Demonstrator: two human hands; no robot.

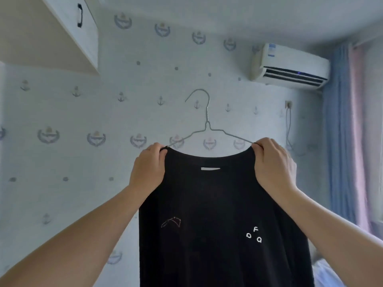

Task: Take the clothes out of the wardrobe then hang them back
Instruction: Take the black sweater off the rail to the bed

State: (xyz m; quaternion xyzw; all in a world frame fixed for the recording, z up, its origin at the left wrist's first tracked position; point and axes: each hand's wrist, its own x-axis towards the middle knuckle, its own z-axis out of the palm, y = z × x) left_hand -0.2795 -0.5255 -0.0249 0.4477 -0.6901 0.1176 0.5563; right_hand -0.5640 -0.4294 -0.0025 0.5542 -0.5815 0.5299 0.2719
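A black top (209, 204) with small white embroidered letters hangs in front of me, held up high. A thin grey wire hanger (206, 123) sits in its neckline, with the hook standing free above the collar. My left hand (148, 168) pinches the left shoulder of the top against the hanger's arm. On the other side my right hand (273, 164) grips the right shoulder and the hanger end in the same way. The lower hem of the top runs out of view at the bottom.
A white cabinet (68, 32) with a black handle juts out at the top left. An air conditioner (290, 66) hangs on the patterned wall at the upper right. Blue and pink curtains (348, 131) fall along the right edge.
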